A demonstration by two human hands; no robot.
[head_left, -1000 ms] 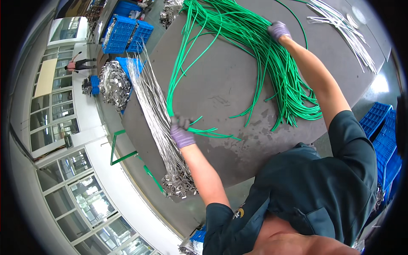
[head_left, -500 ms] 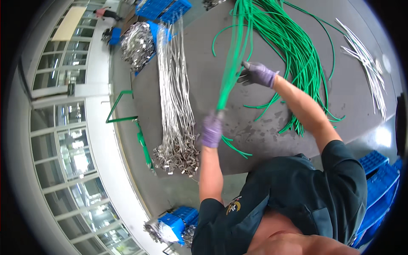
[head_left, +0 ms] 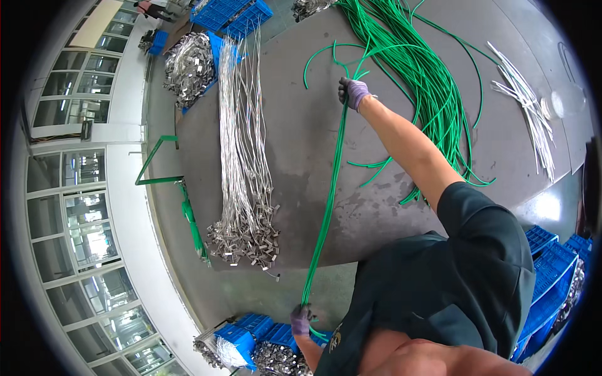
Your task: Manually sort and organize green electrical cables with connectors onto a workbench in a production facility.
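My right hand (head_left: pixel 353 92), in a dark-palmed purple glove, is closed around a thin bundle of green cords (head_left: pixel 332 188) over the far middle of the table (head_left: pixel 301 138). Loose ends fan out beyond its fist. The bundle runs taut toward me, past the table's near edge, to my left hand (head_left: pixel 300 319), gloved alike and closed on it low beside my body. Short green tails stick out below that hand. Right of the bundle lies a big pile of similar green cords (head_left: pixel 426 81), partly behind my right forearm.
Silvery strands (head_left: pixel 235 144) with metal-tipped ends lie along the table's left side. White strips (head_left: pixel 527 100) and a clear round container (head_left: pixel 561 103) are at the far right. Blue crates (head_left: pixel 545 288) stand at right; more crates (head_left: pixel 254 326) with metal parts stand lower left.
My left hand has drawn down toward my body, off the table edge. My right hand, open beside the cords before, now grips them farther up. The bundle has straightened and come away from the far side.
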